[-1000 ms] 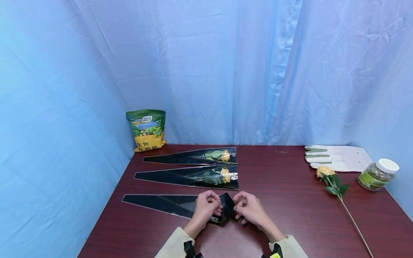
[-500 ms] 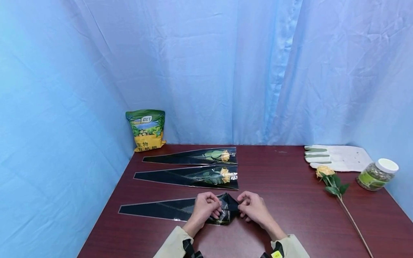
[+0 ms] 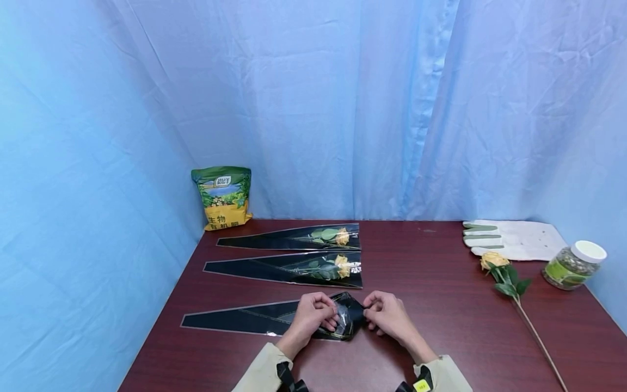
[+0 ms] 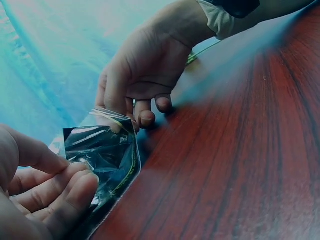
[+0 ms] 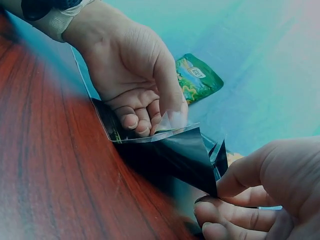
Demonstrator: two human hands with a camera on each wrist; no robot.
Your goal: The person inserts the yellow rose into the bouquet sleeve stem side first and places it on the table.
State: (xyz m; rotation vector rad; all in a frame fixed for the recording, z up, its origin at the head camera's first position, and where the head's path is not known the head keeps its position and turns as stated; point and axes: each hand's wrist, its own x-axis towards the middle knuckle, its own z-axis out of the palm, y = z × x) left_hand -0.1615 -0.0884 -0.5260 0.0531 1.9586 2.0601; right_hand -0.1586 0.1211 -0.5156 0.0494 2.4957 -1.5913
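Note:
A long black sleeve with a clear front (image 3: 230,320) lies across the near part of the table, its wide end raised and bent between the hands. My left hand (image 3: 311,320) pinches the clear film near that end; the left wrist view shows the thumb and index finger (image 4: 75,175) together on it. At the right, my right hand (image 3: 389,318) pinches the black edge (image 5: 192,160) of the sleeve's mouth between thumb and fingers. Two similar sleeves (image 3: 264,267) (image 3: 264,238), each with a yellow rose inside, lie behind.
A loose yellow rose (image 3: 493,261) with a long stem lies on the right. Behind it are a white glove (image 3: 529,239) and a jar with a white lid (image 3: 570,268). A green and yellow bag (image 3: 222,198) stands at the back left. Blue curtains (image 3: 313,109) surround the table (image 3: 431,283).
The sleeve's narrow end has shifted toward the near edge, and its wide end is spread further right. My right hand has moved slightly right with the edge; my left hand has barely moved.

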